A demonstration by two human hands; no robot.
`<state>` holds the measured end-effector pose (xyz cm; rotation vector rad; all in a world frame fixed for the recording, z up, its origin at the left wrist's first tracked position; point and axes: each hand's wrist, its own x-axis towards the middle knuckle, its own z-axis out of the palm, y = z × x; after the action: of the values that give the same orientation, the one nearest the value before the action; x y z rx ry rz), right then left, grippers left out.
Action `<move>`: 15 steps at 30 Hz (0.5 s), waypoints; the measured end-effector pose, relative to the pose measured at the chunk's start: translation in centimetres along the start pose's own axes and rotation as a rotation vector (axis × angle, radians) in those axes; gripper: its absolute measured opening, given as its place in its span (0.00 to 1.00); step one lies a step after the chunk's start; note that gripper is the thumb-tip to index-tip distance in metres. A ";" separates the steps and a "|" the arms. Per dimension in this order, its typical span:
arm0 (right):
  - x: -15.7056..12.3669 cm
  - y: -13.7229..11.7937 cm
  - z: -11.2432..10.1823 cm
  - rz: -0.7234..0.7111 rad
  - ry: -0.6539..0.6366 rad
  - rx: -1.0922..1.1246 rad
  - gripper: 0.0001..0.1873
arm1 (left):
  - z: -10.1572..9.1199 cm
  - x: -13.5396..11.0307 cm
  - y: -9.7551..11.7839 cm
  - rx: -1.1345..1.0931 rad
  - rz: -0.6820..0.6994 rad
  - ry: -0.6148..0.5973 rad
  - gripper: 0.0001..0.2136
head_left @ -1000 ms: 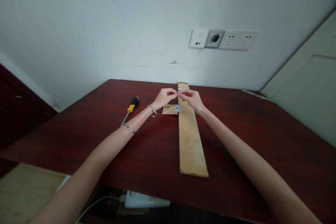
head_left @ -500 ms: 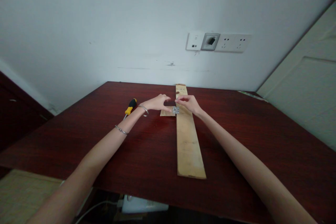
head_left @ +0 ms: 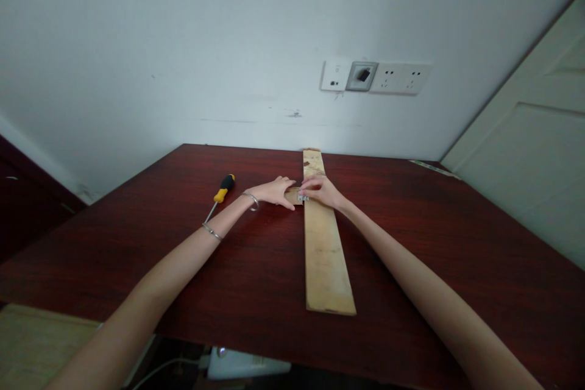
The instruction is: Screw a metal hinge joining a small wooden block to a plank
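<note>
A long wooden board [head_left: 326, 256] lies lengthwise on the dark red table, with a short wood piece [head_left: 296, 196] against its left side. Across their joint sits a small metal hinge [head_left: 301, 197], partly covered by fingers. My left hand [head_left: 276, 190] rests over the short piece, thumb and fingers apart on either side of it. My right hand [head_left: 322, 189] is at the hinge with its fingertips pinched together; whatever is between them is too small to make out. A screwdriver [head_left: 223, 189] with a yellow and black handle lies left of my left hand.
The table [head_left: 256, 268] meets a white wall carrying a row of sockets [head_left: 375, 78]. A pale door panel [head_left: 525, 152] stands at the right. Beneath the front edge are a white power strip [head_left: 247, 364] and its cable. A thin strip [head_left: 434, 169] lies at the back right.
My right hand has come down and closer onto the hinge, covering part of it. My left hand has settled lower around the short wood piece. The view has shifted slightly.
</note>
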<state>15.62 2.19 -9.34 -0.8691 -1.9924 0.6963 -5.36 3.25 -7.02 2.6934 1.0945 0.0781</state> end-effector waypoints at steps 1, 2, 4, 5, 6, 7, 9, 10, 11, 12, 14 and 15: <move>0.0 0.0 0.0 0.004 -0.004 -0.003 0.09 | 0.0 0.0 0.0 -0.017 0.011 0.007 0.42; 0.0 0.0 0.0 0.008 -0.007 -0.005 0.09 | 0.0 0.0 0.1 -0.033 0.021 0.016 0.41; 0.0 0.0 0.0 0.011 -0.016 -0.010 0.09 | 0.0 0.0 0.1 -0.056 0.027 0.036 0.39; 0.0 -0.1 0.0 0.010 -0.021 -0.013 0.09 | 0.0 0.0 0.1 -0.064 0.024 0.043 0.38; -0.1 -0.1 0.0 0.009 -0.026 -0.016 0.09 | 0.0 0.0 0.1 -0.071 0.022 0.048 0.38; -0.1 -0.2 0.0 0.009 -0.031 -0.019 0.09 | 0.0 0.1 0.1 -0.079 0.023 0.051 0.38; -0.2 -0.3 0.0 0.010 -0.037 -0.027 0.09 | 0.0 0.1 0.1 -0.094 0.030 0.057 0.37; -0.2 -0.3 0.0 0.012 -0.038 -0.029 0.09 | 0.0 0.1 0.1 -0.100 0.033 0.061 0.37; -0.2 -0.4 0.1 0.015 -0.038 -0.029 0.09 | 0.0 0.1 0.0 -0.104 0.033 0.064 0.37; -0.2 -0.4 0.1 0.016 -0.041 -0.027 0.08 | 0.0 0.1 0.0 -0.106 0.030 0.064 0.37; -0.2 -0.3 0.2 0.015 -0.056 -0.026 0.08 | 0.0 0.1 0.0 -0.105 0.023 0.062 0.38; -0.2 -0.3 0.2 0.013 -0.065 -0.026 0.08 | 0.0 0.0 0.0 -0.100 0.021 0.059 0.38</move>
<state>15.43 1.85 -9.33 -0.8855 -2.0597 0.7150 -5.36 3.30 -7.03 2.6285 1.0502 0.2114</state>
